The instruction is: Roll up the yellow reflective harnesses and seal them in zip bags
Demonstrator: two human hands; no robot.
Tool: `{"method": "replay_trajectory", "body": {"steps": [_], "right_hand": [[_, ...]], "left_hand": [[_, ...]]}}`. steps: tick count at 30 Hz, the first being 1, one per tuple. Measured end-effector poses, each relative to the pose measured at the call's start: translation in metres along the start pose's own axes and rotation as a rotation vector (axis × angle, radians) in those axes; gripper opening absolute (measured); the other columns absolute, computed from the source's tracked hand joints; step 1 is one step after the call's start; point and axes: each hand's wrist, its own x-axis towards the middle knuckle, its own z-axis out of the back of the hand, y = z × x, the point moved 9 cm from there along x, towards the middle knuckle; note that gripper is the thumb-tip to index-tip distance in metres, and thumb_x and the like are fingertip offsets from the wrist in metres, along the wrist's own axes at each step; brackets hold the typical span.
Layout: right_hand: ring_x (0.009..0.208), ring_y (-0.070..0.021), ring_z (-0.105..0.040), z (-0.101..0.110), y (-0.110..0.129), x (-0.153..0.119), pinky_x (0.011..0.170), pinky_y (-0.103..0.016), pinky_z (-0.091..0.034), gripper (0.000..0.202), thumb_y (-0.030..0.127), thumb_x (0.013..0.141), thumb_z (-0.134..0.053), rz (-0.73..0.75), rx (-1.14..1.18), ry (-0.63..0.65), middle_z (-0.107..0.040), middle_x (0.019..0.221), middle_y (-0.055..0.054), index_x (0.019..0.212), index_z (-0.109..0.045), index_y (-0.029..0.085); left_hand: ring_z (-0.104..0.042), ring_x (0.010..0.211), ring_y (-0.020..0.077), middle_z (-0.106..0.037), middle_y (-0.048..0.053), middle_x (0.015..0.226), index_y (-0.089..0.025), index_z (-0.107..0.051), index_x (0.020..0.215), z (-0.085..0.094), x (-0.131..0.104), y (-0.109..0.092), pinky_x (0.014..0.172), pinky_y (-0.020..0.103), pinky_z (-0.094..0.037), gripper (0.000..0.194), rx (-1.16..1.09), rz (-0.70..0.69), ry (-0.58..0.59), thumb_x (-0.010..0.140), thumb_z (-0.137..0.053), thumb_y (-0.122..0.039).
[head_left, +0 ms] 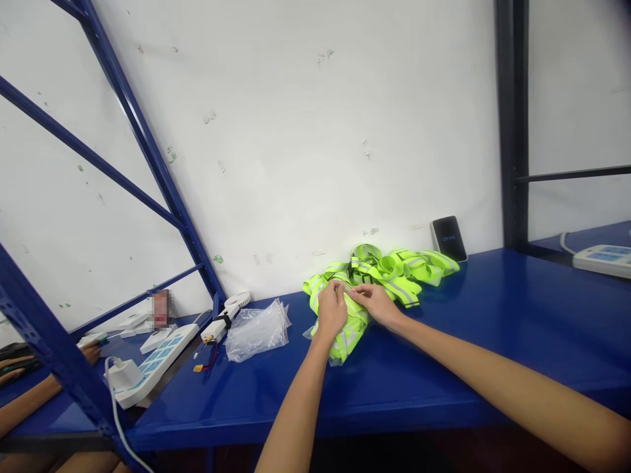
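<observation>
A clear plastic bag (336,360) lies near the middle of the blue table with a bundled neon-yellow reflective strap (348,332) inside. My left hand (333,310) is closed in a pinch at the bag's upper edge. Close beside it on the right, my right hand (378,305) pinches the same edge with thumb and forefinger. The fingertips partly hide the film between them. Just behind my hands, more neon-yellow reflective straps (387,266) with grey bands and black buckles are heaped loosely, stretching to the right.
Left of my hands lies a pile of clear bags (257,330). A white fan (237,300), wired battery pack (217,327) and power strip (162,364) are farther left. A phone (449,239) leans on the wall. Another person's hand (90,351) is beyond the blue post (64,355).
</observation>
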Motion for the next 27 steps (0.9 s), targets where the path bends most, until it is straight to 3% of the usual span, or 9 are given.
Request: {"method": "replay_trajectory", "body": {"steps": [11, 16, 27], "right_hand": [[0.076, -0.0207, -0.06, -0.002, -0.004, 0.001, 0.068, -0.031, -0.044, 0.038, 0.05, 0.074, -0.063, 0.007, -0.048, -0.011, -0.07, 0.083, -0.007, 0.086, -0.069, 0.014], [0.072, -0.0205, -0.06, -0.002, -0.01, 0.003, 0.065, -0.03, -0.044, 0.036, 0.046, 0.073, -0.064, -0.004, -0.054, -0.021, -0.07, 0.082, -0.007, 0.088, -0.07, 0.014], [0.067, -0.0198, -0.06, -0.003, 0.004, -0.002, 0.063, -0.03, -0.044, 0.028, 0.041, 0.08, -0.057, 0.111, -0.187, -0.035, -0.07, 0.078, -0.007, 0.082, -0.067, 0.015]], "left_hand": [[-0.058, 0.073, 0.0169, -0.065, 0.002, 0.079, -0.019, -0.057, 0.088, -0.004, -0.002, 0.02, 0.07, 0.026, -0.039, 0.024, -0.058, 0.074, -0.037, 0.094, -0.035, -0.028], [-0.058, 0.074, 0.0163, -0.064, 0.002, 0.08, -0.019, -0.057, 0.088, -0.005, -0.002, 0.023, 0.07, 0.026, -0.039, 0.025, -0.063, 0.066, -0.028, 0.094, -0.034, -0.029], [-0.059, 0.077, 0.016, -0.065, 0.003, 0.082, -0.019, -0.055, 0.087, -0.009, -0.002, 0.02, 0.073, 0.026, -0.042, 0.023, -0.065, 0.03, -0.057, 0.093, -0.036, -0.029]]}}
